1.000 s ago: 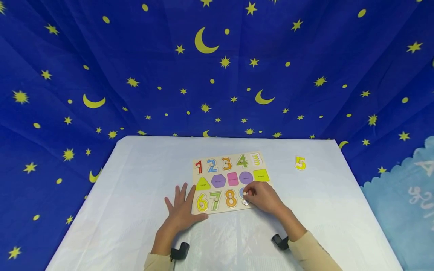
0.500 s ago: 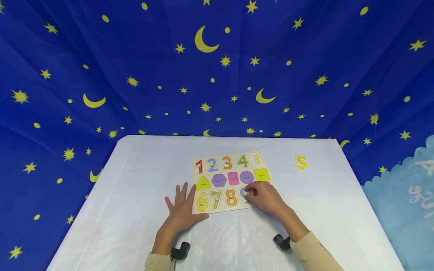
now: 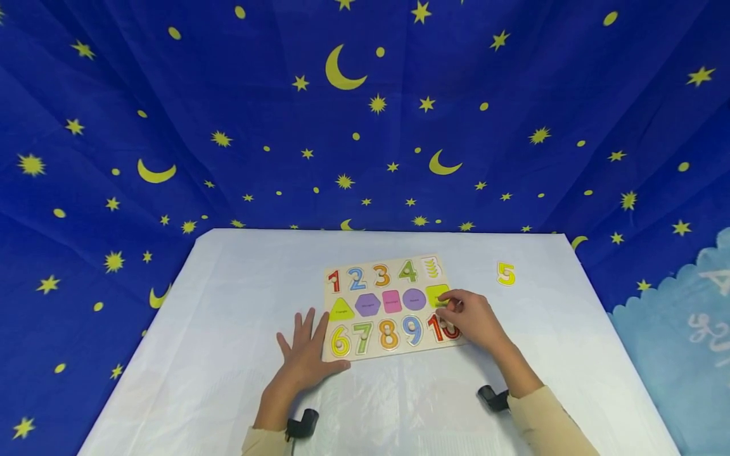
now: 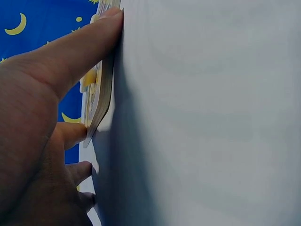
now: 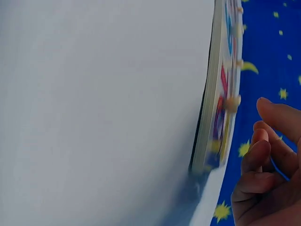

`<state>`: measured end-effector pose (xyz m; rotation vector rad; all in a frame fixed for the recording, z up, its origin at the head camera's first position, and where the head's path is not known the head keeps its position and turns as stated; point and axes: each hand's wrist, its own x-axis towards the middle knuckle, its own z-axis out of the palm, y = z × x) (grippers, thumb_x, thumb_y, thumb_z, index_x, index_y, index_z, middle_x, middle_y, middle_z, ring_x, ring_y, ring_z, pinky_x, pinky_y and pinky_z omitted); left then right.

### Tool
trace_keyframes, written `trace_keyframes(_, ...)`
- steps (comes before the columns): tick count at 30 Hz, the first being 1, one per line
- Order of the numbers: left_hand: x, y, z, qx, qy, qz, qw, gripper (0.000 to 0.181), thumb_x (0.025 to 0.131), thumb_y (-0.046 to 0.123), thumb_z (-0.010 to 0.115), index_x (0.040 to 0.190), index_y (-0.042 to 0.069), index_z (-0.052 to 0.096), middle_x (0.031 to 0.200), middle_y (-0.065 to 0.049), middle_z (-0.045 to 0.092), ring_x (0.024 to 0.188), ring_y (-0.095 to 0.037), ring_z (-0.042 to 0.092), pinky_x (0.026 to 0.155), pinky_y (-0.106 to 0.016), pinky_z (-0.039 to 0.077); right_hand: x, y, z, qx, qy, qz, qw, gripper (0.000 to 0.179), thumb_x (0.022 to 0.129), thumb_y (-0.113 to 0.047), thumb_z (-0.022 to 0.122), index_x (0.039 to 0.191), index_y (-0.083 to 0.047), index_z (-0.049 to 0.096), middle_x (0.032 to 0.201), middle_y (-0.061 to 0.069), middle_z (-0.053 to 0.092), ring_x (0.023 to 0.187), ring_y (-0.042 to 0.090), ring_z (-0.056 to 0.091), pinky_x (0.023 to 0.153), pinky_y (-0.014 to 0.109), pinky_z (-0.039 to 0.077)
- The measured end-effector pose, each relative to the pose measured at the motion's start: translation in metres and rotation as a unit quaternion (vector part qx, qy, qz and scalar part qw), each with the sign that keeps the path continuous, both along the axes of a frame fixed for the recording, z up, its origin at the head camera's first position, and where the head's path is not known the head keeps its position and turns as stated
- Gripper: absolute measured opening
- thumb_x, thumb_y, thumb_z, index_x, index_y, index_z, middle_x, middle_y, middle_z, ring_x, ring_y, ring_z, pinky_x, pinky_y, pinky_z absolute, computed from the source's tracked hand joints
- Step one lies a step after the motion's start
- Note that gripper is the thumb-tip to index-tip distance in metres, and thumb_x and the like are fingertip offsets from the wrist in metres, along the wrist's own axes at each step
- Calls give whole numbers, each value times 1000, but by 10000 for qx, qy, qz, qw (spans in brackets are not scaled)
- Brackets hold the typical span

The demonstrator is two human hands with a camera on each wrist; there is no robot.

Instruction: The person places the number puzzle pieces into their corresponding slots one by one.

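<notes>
A wooden number puzzle board [image 3: 329,301] lies on the table with knobbed number pieces in it. My left hand [image 3: 305,361], fingers spread, rests at its left front corner; in the left wrist view the thumb [image 4: 89,37] lies along the board's edge. The blue 9 [image 3: 412,330] sits in the front row. Over the red 10 [image 3: 436,328] hovers my right hand [image 3: 470,320], partly covering it. The right wrist view has its loosely bent fingers [image 5: 257,155] apart from the wooden knob [image 5: 232,103], holding nothing. Off the board, at right, lies a yellow 5 [image 3: 505,273].
The board's back right recess [image 3: 431,268] shows printed yellow marks and no piece. A white cover [image 3: 256,272] spreads over the table. Behind it hangs a blue star-and-moon cloth [image 3: 365,139]. Black wrist cameras [image 3: 303,423] sit by both wrists.
My right hand has let go of the 9's knob and moved right, uncovering the 9 and part of the 10. The 9 now lies flat in its place. My left hand stays put.
</notes>
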<state>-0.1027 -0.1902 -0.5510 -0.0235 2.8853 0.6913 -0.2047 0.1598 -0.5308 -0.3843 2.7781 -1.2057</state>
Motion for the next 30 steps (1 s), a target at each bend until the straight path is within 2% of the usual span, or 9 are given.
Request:
trace_keyframes(4,0,0,1,55,8,4,10000,111,69,58,77,154,14,22,159,-16,4,143,-40,-10,99,-73,-12,-7,14,-3,31,-90,-300,9995,29,83,-22,76,107,-7,69,77,1,57,68,17,52,59,30,43)
trace_keyframes(12,2,0,2,67,15,9,10000,112,67,57,79,154,13,23,159,-17,7,143,-41,-7,99,-73,-10,-22,40,-9,75,-18,-786,9969,24,86,-23,73,103,-6,70,75,3,59,63,19,52,51,27,43)
trace_keyframes(19,3,0,5,26,-25,43,10000,112,68,58,78,154,13,23,159,-17,6,143,-40,-8,99,-73,-10,-32,60,-15,314,-153,-986,9945,25,87,-20,72,105,-3,70,81,5,63,72,19,53,60,30,44)
trace_keyframes(23,2,0,5,49,21,19,10000,111,68,57,78,154,13,23,159,-17,6,143,-41,-8,99,-73,-10,-38,71,-18,393,31,-1176,9923,23,87,-18,71,104,-2,70,81,6,62,71,20,52,58,29,43)
trace_keyframes(27,1,0,3,1,45,-21,10000,111,69,58,77,154,13,22,159,-17,6,143,-41,-8,99,-74,-9,-43,83,-21,410,228,-1537,9870,21,88,-17,69,102,-2,71,79,7,62,69,20,52,54,25,41)
trace_keyframes(30,1,1,3,4,30,-20,10000,111,69,58,77,154,13,22,159,-17,6,143,-41,-8,99,-74,-9,-45,91,-21,382,210,-1833,9821,20,88,-17,68,101,-2,70,79,6,62,69,20,53,55,26,41)
